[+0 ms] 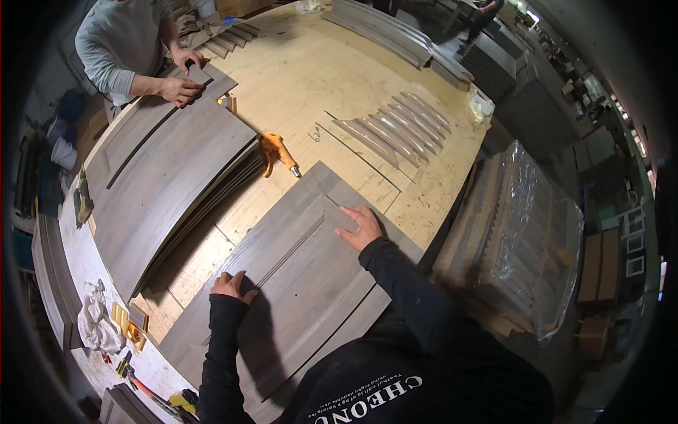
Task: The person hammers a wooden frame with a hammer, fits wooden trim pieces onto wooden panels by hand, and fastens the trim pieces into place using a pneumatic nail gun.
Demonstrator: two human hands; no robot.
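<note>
A grey wood-grain panel (pixel 311 297) lies in front of me at the table's near edge. Two thin parallel lines, a groove or a narrow moulding (pixel 293 251), run across it between my hands. My left hand (pixel 232 285) rests on the panel near the left end of these lines, thumb apart from the fingers. At the other end, my right hand (pixel 361 227) touches the panel with fingers and thumb spread. Neither hand is closed round anything. A dark gap (pixel 332 332) runs along the panel's near side, close to my body.
Beyond stands a stack of similar panels (pixel 169 177), where a co-worker's hands (pixel 185 85) handle a small grey piece. An orange glue gun (pixel 277 152) lies beside it. Several grey strips (pixel 399 127) rest on the plywood tabletop (pixel 304 85). Plastic-wrapped stock (pixel 522 240) stands to the right.
</note>
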